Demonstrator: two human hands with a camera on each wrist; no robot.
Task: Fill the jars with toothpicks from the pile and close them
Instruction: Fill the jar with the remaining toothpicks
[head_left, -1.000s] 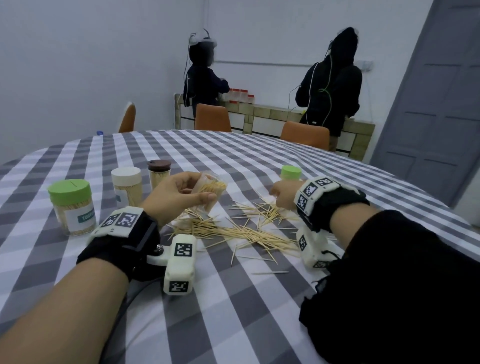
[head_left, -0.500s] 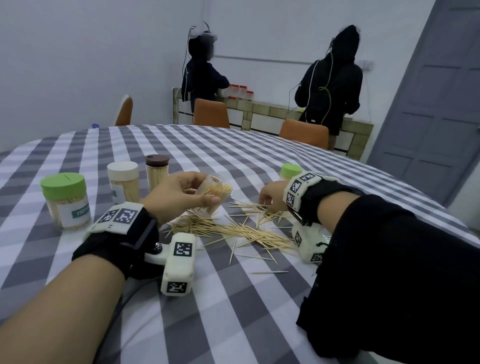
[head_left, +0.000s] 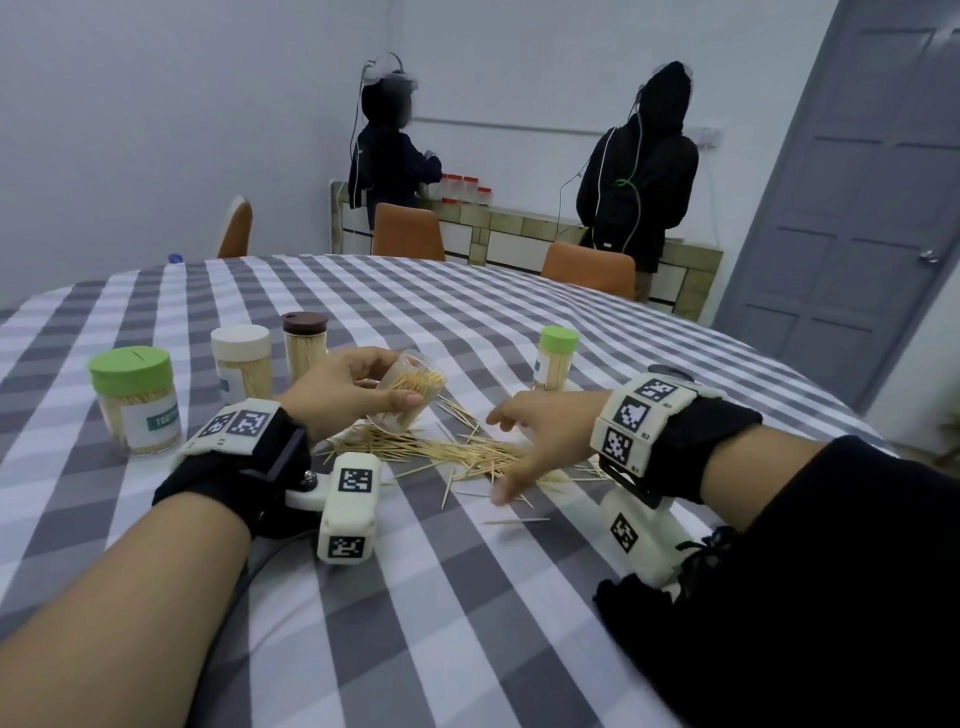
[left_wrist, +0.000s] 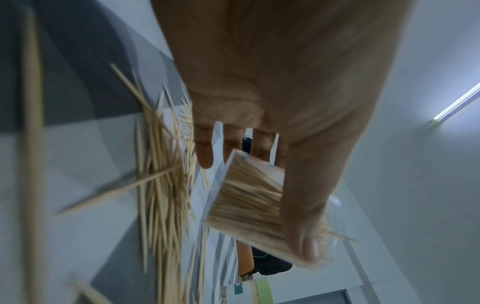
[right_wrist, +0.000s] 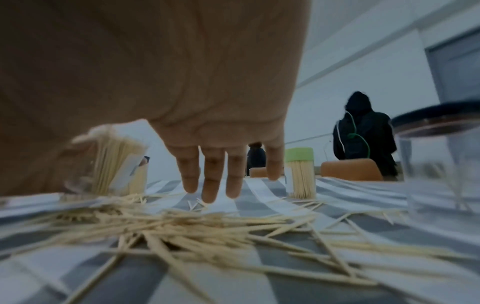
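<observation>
My left hand (head_left: 358, 389) grips a clear lidless jar (head_left: 410, 389), tilted with its mouth toward the right and partly filled with toothpicks. The left wrist view shows the jar (left_wrist: 246, 203) held between thumb and fingers. Below it the toothpick pile (head_left: 441, 452) lies loose on the checked cloth. My right hand (head_left: 527, 441) hovers over the pile's right end, fingers (right_wrist: 213, 181) straight and spread, holding nothing. The pile (right_wrist: 194, 226) is just under that palm.
Closed, filled jars stand around: a large green-lidded jar (head_left: 132, 405), a white-lidded jar (head_left: 241, 364) and a brown-lidded jar (head_left: 305, 343) at the left, and a small green-lidded jar (head_left: 557, 358) behind the pile. A dark-lidded clear jar (right_wrist: 441, 164) stands by my right wrist. Two people stand at the far counter.
My right hand has come back from beside the small green-lidded jar to the pile, its fingers now spread. The left hand still holds the tilted jar in about the same place.
</observation>
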